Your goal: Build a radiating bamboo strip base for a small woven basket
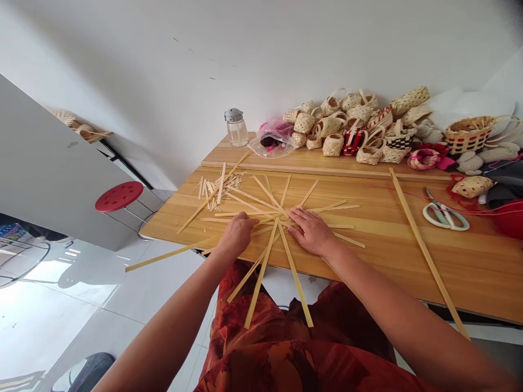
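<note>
Several thin bamboo strips [267, 256] lie crossed in a star on the wooden table [379, 261], and some of their ends stick out past its front edge over my lap. My left hand [237, 235] is closed around one long bamboo strip [171, 254], left of the crossing point. That strip runs from the star's middle out beyond the table's left front side. My right hand [311, 230] rests palm down with fingers stretched out, pressing on the strips just right of the crossing. The undersides of both hands are hidden.
Short offcuts [216, 188] and a loose strip lie at the left. A long strip [425, 245] and scissors [444, 216] are on the right. Small woven baskets [333, 144], a plastic bag [273, 139] and a water bottle [237, 129] line the back. A red stool [119, 196] stands left.
</note>
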A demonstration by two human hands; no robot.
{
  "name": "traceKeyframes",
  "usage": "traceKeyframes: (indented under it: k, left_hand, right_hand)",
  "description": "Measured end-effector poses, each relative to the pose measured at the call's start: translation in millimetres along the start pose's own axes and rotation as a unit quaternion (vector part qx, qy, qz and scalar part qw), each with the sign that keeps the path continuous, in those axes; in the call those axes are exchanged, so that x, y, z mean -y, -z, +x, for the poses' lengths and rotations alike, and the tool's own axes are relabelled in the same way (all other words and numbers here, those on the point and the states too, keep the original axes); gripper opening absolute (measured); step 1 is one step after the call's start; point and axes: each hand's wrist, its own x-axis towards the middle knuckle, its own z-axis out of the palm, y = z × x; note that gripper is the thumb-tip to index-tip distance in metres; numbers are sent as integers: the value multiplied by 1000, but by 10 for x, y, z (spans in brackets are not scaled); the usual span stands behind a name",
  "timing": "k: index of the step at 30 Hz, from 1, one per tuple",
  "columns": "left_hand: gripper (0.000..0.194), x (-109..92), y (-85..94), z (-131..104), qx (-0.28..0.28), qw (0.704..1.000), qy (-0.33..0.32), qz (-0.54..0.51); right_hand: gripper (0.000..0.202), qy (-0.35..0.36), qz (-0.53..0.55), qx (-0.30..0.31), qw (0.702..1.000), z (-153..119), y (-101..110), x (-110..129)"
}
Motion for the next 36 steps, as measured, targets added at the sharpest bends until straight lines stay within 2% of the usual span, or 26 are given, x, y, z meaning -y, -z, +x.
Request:
traceKeyframes:
  k: [8, 12, 15, 18, 21, 24, 27, 30, 36]
  left_hand:
    - [35, -248, -88, 214, 5, 1000, -5, -25]
    - [30, -415, -168, 405, 6, 999, -34, -8]
    - [28, -491, -175, 436, -3, 999, -47, 7]
    - [37, -435, -106, 278, -16, 999, -41, 12]
    - [41, -230, 10, 3, -24, 1000, -11, 6]
    - [35, 22, 106, -224, -54, 997, 43, -25]
    - [23, 165, 118, -299, -76, 993, 68, -56]
    - [22, 126, 62, -232, -80, 992, 55, -80]
    - [23, -206, -8, 43, -59, 994, 43, -75]
  right_hand:
    - [57, -2, 5, 9, 1000, 6, 13, -4]
    - [56, -5, 2, 8, 1000, 14, 31, 13]
    - [56, -5, -2, 5, 1000, 12, 46, 24]
    - [57, -6, -3, 5, 1000, 4, 46, 29]
    - [56, -8, 1, 0, 1000, -4, 35, 33]
    - [53, -5, 6, -12, 1000, -4, 25, 36]
    - [53, -4, 9, -15, 1000, -2, 21, 34]
    - [52, -6, 11, -12, 1000, -2, 17, 23]
    - [54, -2, 5, -10, 1000, -5, 15, 12]
